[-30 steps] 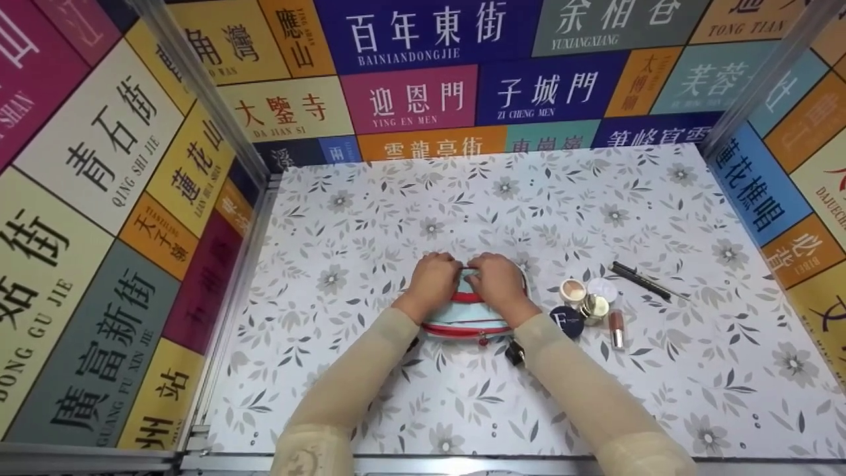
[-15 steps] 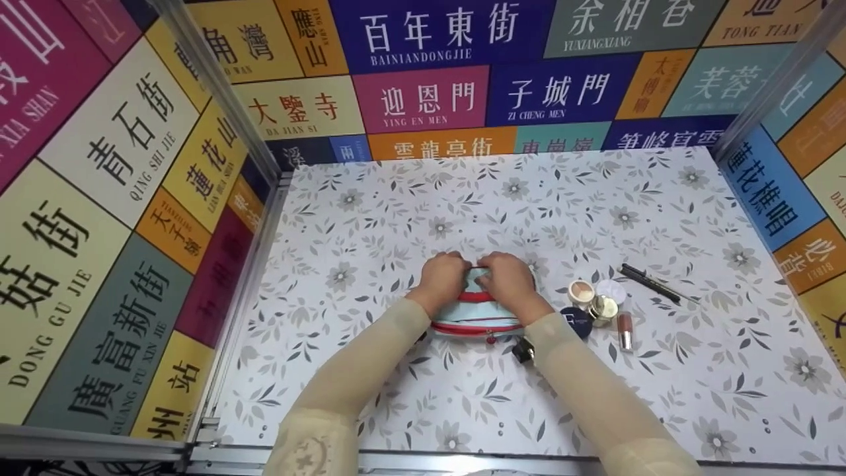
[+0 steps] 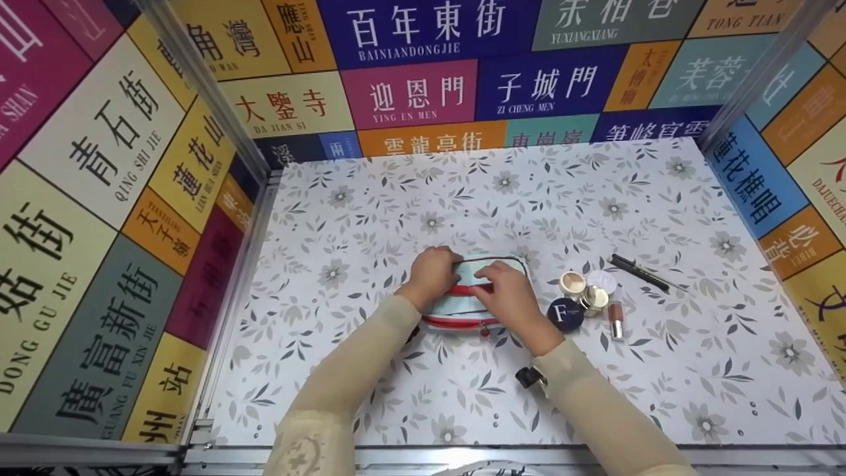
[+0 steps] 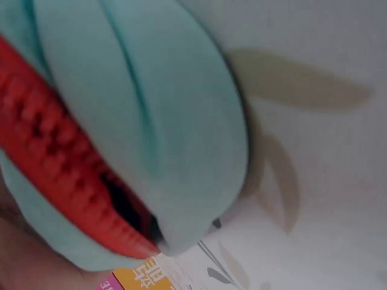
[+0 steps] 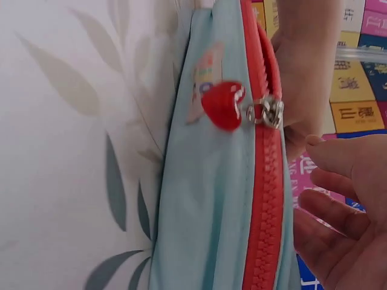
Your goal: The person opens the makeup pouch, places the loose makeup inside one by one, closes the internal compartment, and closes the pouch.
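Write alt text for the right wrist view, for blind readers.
Close-up of a pale blue pouch with a partly open red zip and red heart-shaped charm, on a leaf-patterned surface. The person's right grip, fingers loosely curved, shows beside it; the left grip is behind.

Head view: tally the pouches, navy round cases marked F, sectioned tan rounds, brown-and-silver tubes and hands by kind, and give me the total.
Pouch: 1
Navy round case: 1
Sectioned tan round: 1
Brown-and-silver tube: 1
Left hand and right hand: 2
Total: 6
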Demonstrator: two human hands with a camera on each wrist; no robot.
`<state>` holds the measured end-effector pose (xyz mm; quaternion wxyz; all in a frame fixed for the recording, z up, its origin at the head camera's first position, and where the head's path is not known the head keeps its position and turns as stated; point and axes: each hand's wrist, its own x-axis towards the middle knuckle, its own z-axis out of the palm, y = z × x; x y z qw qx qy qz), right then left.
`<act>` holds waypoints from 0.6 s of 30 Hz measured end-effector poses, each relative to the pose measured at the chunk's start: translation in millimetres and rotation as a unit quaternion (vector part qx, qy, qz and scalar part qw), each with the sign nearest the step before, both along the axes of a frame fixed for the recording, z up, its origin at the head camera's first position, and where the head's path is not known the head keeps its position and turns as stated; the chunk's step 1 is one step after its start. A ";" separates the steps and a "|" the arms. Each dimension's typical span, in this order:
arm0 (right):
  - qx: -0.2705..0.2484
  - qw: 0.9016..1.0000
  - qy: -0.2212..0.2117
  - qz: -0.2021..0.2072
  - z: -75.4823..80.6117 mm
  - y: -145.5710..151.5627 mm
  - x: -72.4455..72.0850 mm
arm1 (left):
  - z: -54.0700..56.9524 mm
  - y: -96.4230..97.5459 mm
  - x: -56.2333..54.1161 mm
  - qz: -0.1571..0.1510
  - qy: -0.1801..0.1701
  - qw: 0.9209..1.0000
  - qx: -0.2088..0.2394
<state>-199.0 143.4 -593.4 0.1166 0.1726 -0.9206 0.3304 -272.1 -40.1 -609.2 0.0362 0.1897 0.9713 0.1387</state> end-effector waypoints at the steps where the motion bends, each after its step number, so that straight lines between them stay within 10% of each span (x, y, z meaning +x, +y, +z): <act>1: -0.005 1.000 -0.001 0.003 0.1 1.4 4.9 | 0.0 0.1 0.5 -0.003 -0.001 1.000 0.004; 18: 0.012 1.000 -0.020 0.015 -6.3 2.5 27.2 | 23.3 -17.9 22.5 -0.084 0.005 0.996 0.005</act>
